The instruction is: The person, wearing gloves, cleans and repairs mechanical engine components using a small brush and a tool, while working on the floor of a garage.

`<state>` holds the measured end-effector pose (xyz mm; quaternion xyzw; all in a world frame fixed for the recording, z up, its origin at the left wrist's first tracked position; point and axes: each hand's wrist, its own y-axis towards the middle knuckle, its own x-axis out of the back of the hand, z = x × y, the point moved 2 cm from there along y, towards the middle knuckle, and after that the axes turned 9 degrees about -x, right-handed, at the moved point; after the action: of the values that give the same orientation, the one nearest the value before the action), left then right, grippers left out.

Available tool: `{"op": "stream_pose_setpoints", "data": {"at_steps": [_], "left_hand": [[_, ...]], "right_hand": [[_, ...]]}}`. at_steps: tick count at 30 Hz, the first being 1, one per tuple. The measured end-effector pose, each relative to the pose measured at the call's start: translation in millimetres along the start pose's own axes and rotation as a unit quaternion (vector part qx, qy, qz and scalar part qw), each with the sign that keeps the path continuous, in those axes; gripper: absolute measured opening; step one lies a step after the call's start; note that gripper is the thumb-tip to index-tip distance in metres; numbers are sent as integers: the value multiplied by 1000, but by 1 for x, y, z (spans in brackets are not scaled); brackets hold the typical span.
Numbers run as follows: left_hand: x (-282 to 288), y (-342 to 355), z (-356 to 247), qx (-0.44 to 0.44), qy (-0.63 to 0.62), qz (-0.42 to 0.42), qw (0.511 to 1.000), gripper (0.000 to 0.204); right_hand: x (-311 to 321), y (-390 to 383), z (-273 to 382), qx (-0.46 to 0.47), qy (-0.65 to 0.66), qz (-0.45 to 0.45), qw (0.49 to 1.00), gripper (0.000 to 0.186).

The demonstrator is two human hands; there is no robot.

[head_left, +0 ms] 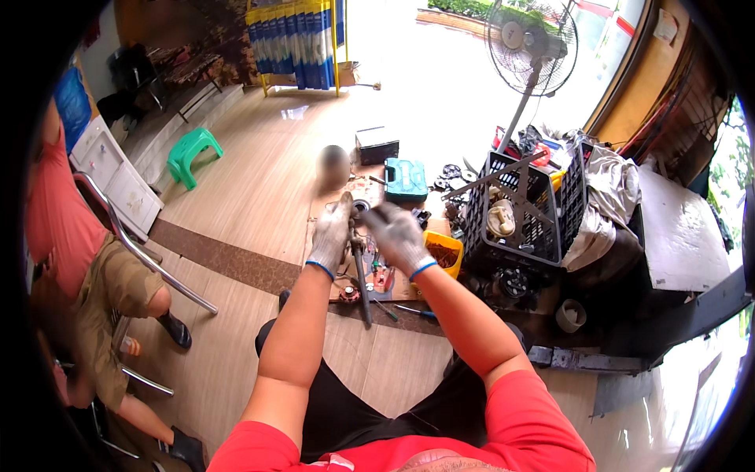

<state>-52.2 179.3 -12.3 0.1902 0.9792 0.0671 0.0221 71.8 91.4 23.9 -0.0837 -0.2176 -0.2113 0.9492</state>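
White work gloves with blue cuffs cover both of my hands, held close together over a low work board. My left hand (331, 234) is closed against a dark metal part with a round ring end (360, 207). Beside that part is my right hand (399, 238); its fingers are smeared by motion, so their grip cannot be made out. From between the hands a long metal bar (362, 283) runs down toward me. Near the board's front edge sit a small red round part (349, 293) and a screwdriver with a blue handle (414, 311).
Beyond the hands are a teal tool case (406, 180) and a black box (377, 145). On the right stand a yellow tub (443, 253), black crates (515, 212) and a fan (532, 43). A green stool (193, 156) and a seated person (75, 204) are at left.
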Motion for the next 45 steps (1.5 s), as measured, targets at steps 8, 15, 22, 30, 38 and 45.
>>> {"op": "stream_pose_setpoints", "data": {"at_steps": [8, 15, 22, 30, 38, 45], "left_hand": [[-58, -45, -24, -31, 187, 294, 937, 66], [-67, -49, -22, 52, 55, 282, 956, 46], [-78, -61, -44, -15, 30, 351, 936, 39], [-68, -50, -44, -33, -3, 267, 963, 35], [-68, -36, -32, -74, 46, 266, 960, 55], [-80, -26, -17, -113, -62, 321, 938, 41]], "right_hand": [[28, 38, -42, -89, -167, -211, 959, 82], [34, 43, -48, -68, -136, -244, 958, 88], [43, 51, -41, -130, -88, -163, 974, 113], [30, 56, -18, 41, 478, -19, 877, 54], [50, 50, -4, -58, 749, 71, 656, 69], [52, 76, -41, -28, 761, 134, 635, 80]]}}
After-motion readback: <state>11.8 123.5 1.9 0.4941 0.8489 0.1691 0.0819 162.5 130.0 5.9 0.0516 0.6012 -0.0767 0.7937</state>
